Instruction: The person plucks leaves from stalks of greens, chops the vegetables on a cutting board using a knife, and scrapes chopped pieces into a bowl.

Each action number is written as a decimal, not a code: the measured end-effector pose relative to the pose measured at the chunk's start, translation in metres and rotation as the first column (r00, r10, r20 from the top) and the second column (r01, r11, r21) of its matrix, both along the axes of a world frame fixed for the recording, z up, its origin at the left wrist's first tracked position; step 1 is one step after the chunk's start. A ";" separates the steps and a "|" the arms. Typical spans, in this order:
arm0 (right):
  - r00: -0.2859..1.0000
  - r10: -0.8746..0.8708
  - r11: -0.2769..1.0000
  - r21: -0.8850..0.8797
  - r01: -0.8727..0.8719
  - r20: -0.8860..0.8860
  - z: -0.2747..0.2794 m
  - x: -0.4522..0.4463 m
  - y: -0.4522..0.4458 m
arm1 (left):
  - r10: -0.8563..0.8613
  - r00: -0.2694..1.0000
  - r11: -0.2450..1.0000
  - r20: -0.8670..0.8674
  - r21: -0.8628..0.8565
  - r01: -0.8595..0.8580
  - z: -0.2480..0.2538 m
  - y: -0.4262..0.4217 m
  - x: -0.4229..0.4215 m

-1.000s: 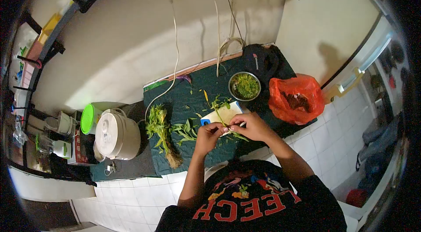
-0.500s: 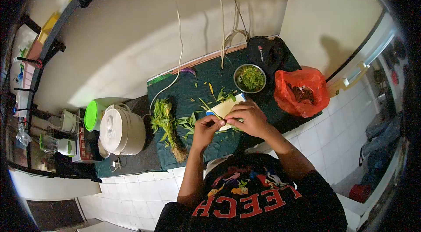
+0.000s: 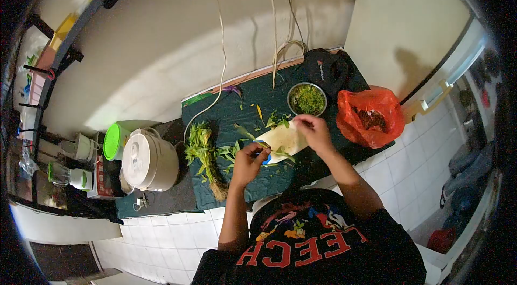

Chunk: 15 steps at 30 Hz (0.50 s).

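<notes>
My left hand [image 3: 249,164] is closed on a leafy green stem [image 3: 243,132], whose leaves stick out beyond the fingers. Below it lies a white cutting board [image 3: 283,141] with blue edges. At the board's right end is my right hand [image 3: 315,133], fingers pinched together; whatever they hold is too small to make out. Just beyond that hand stands a metal bowl [image 3: 289,106] with chopped greens [image 3: 309,99] inside. Left of my left hand rests a bundle of leafy greens [image 3: 200,148] with its roots on. Loose leaves [image 3: 229,151] lie between the bundle and the board.
A red plastic bag [image 3: 398,121] with brownish scraps sits open at the table's right. Behind the bowl lies a black bag [image 3: 331,69]. A white rice cooker [image 3: 153,158] and a green-lidded container [image 3: 113,142] stand at left. A white cord [image 3: 222,53] hangs down the wall.
My hands have moved apart. The right one has shifted right and away from me towards the bowl, while the left has moved slightly left with the stem. More of the board shows.
</notes>
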State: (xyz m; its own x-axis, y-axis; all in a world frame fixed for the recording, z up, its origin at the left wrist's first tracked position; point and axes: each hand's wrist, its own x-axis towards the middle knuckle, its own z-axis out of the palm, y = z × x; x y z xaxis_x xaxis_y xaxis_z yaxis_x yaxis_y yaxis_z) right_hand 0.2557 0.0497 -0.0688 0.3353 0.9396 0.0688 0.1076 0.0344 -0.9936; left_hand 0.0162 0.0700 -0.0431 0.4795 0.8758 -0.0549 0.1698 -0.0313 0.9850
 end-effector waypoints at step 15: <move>0.810 0.218 0.970 -0.027 -0.243 0.544 -0.042 -0.002 0.084 | 0.118 0.991 0.993 -0.065 0.027 -0.117 -0.003 -0.003 -0.008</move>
State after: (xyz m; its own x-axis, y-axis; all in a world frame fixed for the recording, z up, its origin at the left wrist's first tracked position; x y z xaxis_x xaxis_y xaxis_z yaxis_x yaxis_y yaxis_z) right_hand 0.2536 0.1334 -0.1107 0.0065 0.9766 0.2150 0.6087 0.1667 -0.7757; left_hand 0.0084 0.0670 -0.0461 0.3693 0.9272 -0.0624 0.2385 -0.0296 0.9707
